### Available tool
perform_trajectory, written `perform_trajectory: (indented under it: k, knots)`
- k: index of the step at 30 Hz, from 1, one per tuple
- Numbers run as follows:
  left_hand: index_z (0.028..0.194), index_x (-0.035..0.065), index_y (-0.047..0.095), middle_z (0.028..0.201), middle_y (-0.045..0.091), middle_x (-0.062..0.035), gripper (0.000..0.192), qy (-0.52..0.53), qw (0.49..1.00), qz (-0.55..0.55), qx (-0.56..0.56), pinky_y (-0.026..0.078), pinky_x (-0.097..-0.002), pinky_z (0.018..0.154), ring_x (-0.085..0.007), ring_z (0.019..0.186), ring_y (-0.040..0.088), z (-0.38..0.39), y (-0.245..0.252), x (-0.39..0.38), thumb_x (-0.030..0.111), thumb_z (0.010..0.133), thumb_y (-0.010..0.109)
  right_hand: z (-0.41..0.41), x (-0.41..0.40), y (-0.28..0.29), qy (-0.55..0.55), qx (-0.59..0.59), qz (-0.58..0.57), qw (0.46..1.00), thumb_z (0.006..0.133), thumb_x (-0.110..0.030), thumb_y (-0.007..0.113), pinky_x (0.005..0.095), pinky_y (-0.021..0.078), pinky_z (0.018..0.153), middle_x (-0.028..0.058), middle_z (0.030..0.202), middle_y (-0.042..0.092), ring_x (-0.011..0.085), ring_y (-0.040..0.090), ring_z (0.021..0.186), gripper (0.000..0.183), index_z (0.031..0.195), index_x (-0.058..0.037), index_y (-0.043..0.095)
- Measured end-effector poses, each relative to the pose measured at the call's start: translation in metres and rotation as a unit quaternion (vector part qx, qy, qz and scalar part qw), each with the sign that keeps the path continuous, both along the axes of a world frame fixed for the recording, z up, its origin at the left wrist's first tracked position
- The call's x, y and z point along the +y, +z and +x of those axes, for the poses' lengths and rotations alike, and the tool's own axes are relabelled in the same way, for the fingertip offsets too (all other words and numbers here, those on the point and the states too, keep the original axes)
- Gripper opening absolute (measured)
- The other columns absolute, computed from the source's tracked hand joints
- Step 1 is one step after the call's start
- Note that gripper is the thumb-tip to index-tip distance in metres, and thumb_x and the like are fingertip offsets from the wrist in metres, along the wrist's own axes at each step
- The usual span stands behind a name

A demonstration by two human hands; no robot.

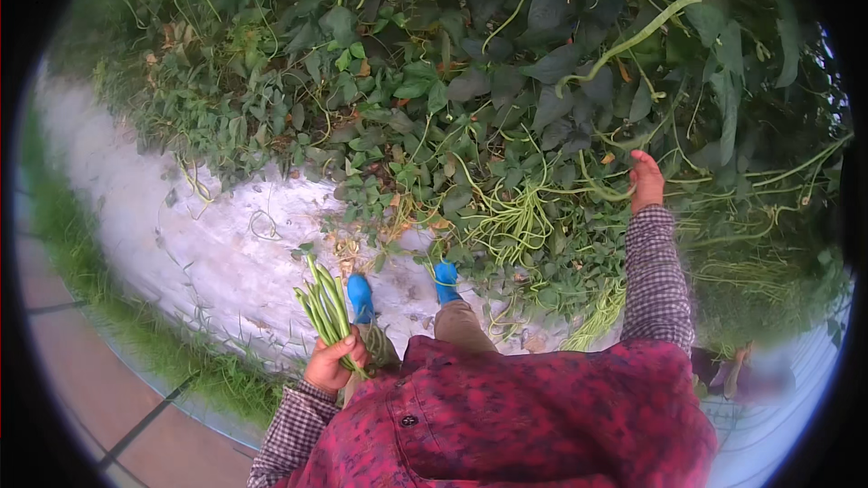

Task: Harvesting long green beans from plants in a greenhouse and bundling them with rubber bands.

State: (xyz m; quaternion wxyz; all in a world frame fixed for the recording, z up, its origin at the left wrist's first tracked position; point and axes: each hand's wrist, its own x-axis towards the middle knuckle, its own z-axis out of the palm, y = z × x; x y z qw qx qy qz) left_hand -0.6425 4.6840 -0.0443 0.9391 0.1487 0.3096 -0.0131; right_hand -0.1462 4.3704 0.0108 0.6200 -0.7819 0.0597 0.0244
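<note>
My left hand (pixel 337 360) is closed around a bunch of green long beans (pixel 325 301), held upright in front of my lap at the lower left. Out to the right, my right hand (pixel 647 181) is among the bean vines with its fingers curled. A curved, blurred green pod (pixel 600 188) meets this hand near the thumb; whether the fingers grip it cannot be told. Above that hand, a thick pale-green bean pod (pixel 630 41) hangs in the dark leaves (pixel 553 68).
A heap of picked-looking long beans (pixel 515 220) lies on the low foliage, and another bundle (pixel 600 318) lies nearer me. My blue shoes (pixel 361 298) stand on pale ground sheeting (pixel 224 271). Grass (pixel 156 346) borders paving tiles (pixel 183 447) at left.
</note>
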Motion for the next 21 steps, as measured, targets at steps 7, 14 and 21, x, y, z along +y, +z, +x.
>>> perform_trajectory:
  k: [7,14,21]
  knots:
    - [0.085,0.0020,0.052,0.067,0.054,-0.0056,0.015,-0.094,0.988,0.121,0.026,0.042,-0.0264,0.058,-0.0140,0.059,0.050,0.010,-0.003,0.021,0.013,0.079,0.059,-0.181,0.092,-0.032,0.430,0.230,-0.199,0.850,0.084,-0.013,0.050,0.0264,0.0445,0.078,0.0035,0.098,0.059,0.0120,0.053,0.087,0.021,0.104,-0.0111,0.058]
    - [0.107,-0.0001,0.053,0.099,0.059,-0.0054,0.028,-0.280,0.931,0.233,-0.001,0.042,-0.0262,0.079,-0.0123,0.090,0.053,0.070,-0.020,0.013,0.010,0.081,0.057,-0.300,0.174,-0.031,0.458,0.426,0.172,0.761,0.089,-0.018,0.043,0.0172,0.0332,0.050,-0.0017,0.071,0.047,0.0042,0.040,0.058,0.021,0.103,-0.0047,0.050]
    - [0.116,0.0013,0.047,0.107,0.056,-0.0078,0.032,-0.309,0.939,0.135,-0.074,0.039,-0.0275,0.086,-0.0156,0.100,0.051,0.137,-0.085,-0.022,0.011,0.085,0.050,-0.224,0.176,-0.127,0.152,0.447,0.410,0.780,0.089,-0.020,0.043,0.0208,0.0365,0.054,0.0000,0.073,0.045,0.0071,0.041,0.060,0.018,0.097,-0.0037,0.048]
